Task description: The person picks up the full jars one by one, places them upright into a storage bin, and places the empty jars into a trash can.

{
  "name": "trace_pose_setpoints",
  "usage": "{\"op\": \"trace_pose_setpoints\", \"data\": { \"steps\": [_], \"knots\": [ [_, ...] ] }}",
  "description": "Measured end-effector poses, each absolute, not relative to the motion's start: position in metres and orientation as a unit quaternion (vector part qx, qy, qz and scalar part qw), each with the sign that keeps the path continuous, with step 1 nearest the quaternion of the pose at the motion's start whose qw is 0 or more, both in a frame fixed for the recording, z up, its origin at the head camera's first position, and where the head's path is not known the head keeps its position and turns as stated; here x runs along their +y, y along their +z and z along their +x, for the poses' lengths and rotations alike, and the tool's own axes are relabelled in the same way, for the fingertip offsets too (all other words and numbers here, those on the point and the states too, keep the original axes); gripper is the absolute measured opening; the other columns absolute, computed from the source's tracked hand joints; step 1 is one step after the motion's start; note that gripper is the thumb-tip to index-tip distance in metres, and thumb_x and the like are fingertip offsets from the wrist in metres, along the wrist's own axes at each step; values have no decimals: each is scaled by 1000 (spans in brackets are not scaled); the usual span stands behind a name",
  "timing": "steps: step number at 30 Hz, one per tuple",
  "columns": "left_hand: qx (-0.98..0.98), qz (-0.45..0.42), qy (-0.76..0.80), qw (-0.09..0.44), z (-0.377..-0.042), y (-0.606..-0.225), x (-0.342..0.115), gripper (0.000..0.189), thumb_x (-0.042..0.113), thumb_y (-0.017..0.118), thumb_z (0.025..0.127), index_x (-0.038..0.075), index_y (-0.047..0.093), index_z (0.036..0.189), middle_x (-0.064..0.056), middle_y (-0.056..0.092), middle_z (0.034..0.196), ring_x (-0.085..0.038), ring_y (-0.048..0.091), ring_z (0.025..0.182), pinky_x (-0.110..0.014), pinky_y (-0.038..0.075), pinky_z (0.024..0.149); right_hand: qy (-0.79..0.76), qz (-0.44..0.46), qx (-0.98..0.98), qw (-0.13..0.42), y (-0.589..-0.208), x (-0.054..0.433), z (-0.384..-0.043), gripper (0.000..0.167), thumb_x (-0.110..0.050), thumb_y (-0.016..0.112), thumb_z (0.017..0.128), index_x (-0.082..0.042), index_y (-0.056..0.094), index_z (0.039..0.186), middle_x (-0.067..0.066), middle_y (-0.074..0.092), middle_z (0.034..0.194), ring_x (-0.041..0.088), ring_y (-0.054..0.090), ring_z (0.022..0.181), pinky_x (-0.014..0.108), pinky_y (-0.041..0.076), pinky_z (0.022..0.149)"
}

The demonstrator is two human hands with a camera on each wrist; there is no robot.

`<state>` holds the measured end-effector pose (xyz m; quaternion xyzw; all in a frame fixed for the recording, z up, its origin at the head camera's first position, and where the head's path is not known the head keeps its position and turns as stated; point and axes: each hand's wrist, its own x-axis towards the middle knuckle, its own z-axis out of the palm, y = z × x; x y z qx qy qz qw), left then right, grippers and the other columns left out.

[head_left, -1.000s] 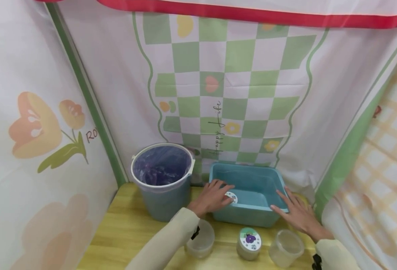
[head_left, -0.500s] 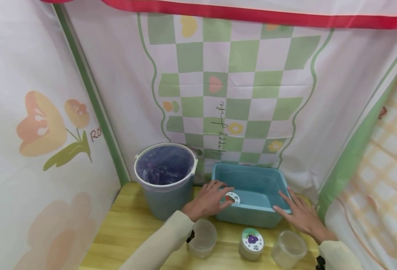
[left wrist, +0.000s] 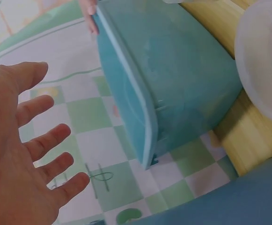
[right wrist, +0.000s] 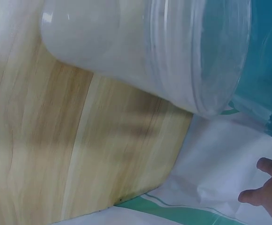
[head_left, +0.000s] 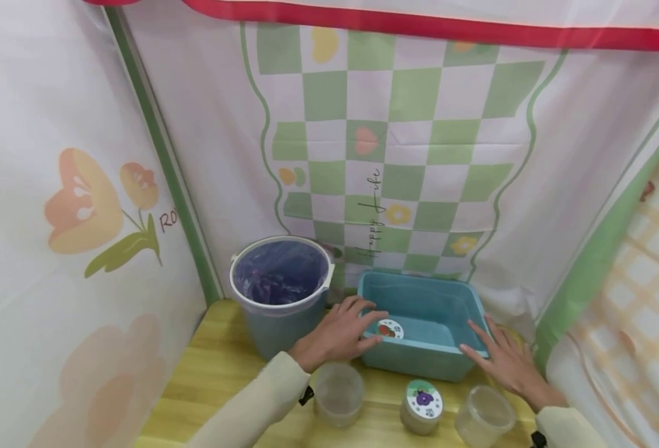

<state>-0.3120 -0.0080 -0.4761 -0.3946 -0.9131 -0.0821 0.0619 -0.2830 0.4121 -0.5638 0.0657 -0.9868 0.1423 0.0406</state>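
Note:
A blue plastic basin stands against the back cloth. In it, near its left end, lies a round white lid with a red-orange picture. My left hand is spread over the basin's left rim, fingers apart and holding nothing; the left wrist view shows the left hand with a gap to the basin. My right hand lies at the right rim, fingers stretched out over the edge. In the right wrist view only a few fingers of the right hand show, beside the basin.
A bucket with a purple liner stands left of the basin. In front are a clear open tub, a jar with a purple-flower lid and another clear open tub. Patterned cloth walls enclose the wooden table.
The head view has turned slightly, so everything sits further right. My left hand has drawn a little left off the round lid, which shows more now. The right hand stays at the rim.

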Motion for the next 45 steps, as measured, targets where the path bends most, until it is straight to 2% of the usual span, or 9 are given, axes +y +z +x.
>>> {"op": "trace_pose_setpoints", "data": {
  "steps": [5,14,17,21,26,32,40,45],
  "knots": [
    [-913,-394,-77,75,-306,-465,-18,53,54,52,114,36,49,164,-2,48,167,-27,43,157,-51,51,116,134,78,-986,58,-563,408,-277,74,-59,48,112,-20,30,173,31,12,179,68,25,151,101,9,102],
    [-912,-389,-85,96,-306,-449,-35,56,49,59,112,30,50,164,-6,50,167,-31,42,158,-51,43,126,154,86,-982,74,-559,398,-266,68,-51,46,115,-23,29,174,26,8,181,69,22,152,99,8,105],
    [-909,-390,-88,115,-307,-446,-42,55,48,62,111,29,53,162,-8,52,164,-34,44,156,-52,42,127,148,92,-981,87,-558,395,-262,68,-51,48,115,-26,27,175,25,8,182,68,23,152,99,11,104],
    [-906,-390,-96,133,-309,-444,-53,54,47,63,111,27,56,160,-9,54,162,-35,46,154,-56,49,120,138,105,-978,118,-559,389,-253,69,-49,56,112,-28,31,173,22,12,182,68,27,151,97,19,103],
    [-911,-373,-127,120,-312,-440,-70,53,46,60,112,24,55,161,-12,53,163,-39,42,156,-62,48,118,134,118,-974,138,-564,383,-237,73,-49,65,107,-30,37,171,16,14,183,73,27,149,97,20,103],
    [-927,-326,-147,109,-320,-435,-101,54,47,57,113,24,54,162,-14,48,167,-45,37,159,-69,44,119,142,112,-974,135,-574,377,-221,76,-50,69,104,-32,38,171,7,9,185,76,22,150,99,15,104],
    [-944,-273,-145,115,-328,-433,-141,55,47,59,112,24,54,162,-16,45,169,-47,33,161,-72,38,122,138,120,-971,157,-587,371,-208,84,-49,74,100,-32,34,172,0,-1,185,66,10,160,100,14,103],
    [-949,-248,-156,119,-332,-432,-159,54,45,60,112,22,55,161,-17,45,170,-49,30,162,-72,34,125,147,117,-970,157,-592,368,-200,87,-48,73,100,-33,28,174,1,-6,185,63,1,162,97,1,109]
  ]
}}
